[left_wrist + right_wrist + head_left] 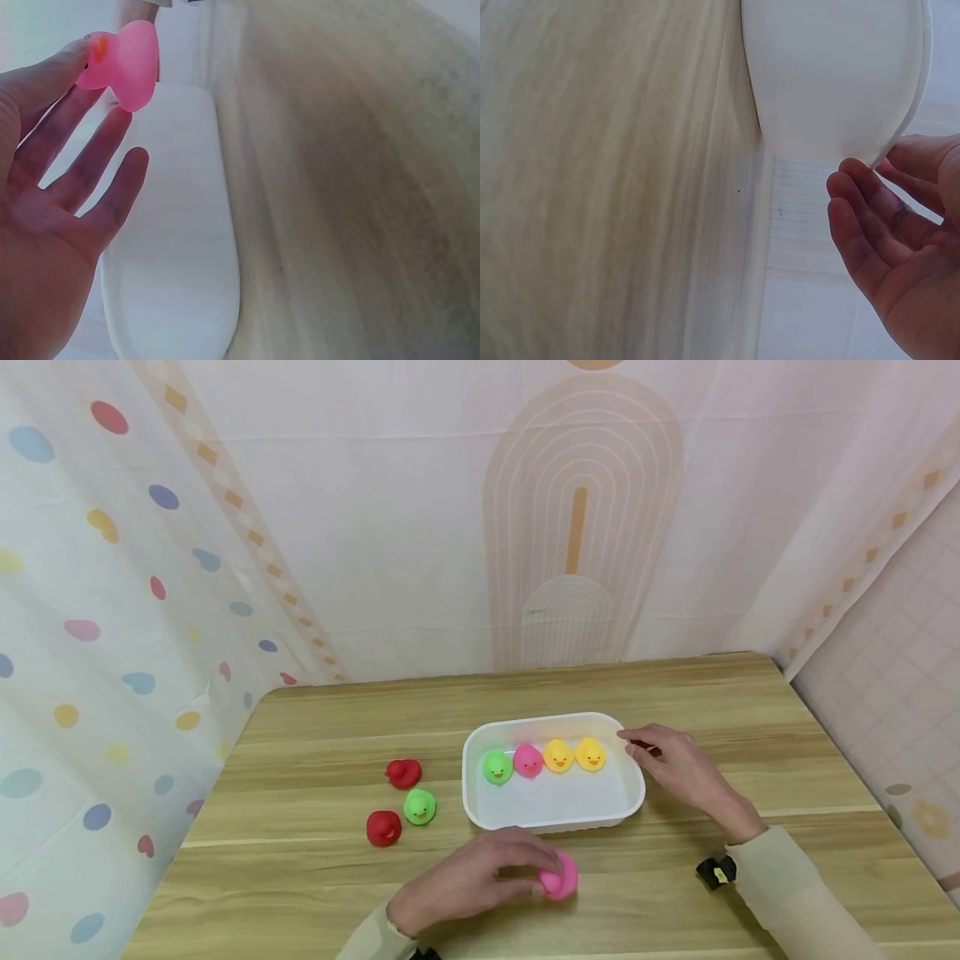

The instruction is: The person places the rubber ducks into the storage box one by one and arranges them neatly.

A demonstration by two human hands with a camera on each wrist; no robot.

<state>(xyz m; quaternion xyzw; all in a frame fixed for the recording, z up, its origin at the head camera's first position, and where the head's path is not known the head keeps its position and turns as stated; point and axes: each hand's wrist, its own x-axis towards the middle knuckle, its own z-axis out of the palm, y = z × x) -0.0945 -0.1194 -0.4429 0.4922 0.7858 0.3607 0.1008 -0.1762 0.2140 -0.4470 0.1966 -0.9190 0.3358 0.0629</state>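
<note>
Between thumb and fingers, my left hand [480, 877] pinches a pink rubber duck [562, 878] in front of the white plastic tub [551, 820]. The left wrist view shows that pink duck [135, 66] at the fingertips, with the other fingers spread. My right hand [686, 770] holds the tub's right rim; in the right wrist view its thumb and fingers lie on either side of the rim [911, 124]. Inside the tub stand a green duck [497, 767], a pink duck [528, 761] and two yellow ducks [558, 756] in a row along the back.
Left of the tub, on the wooden table [315, 877], lie a red duck [405, 773], another red duck [384, 828] and a green duck [420, 807]. A patterned curtain [375, 527] hangs behind the table and along its left side.
</note>
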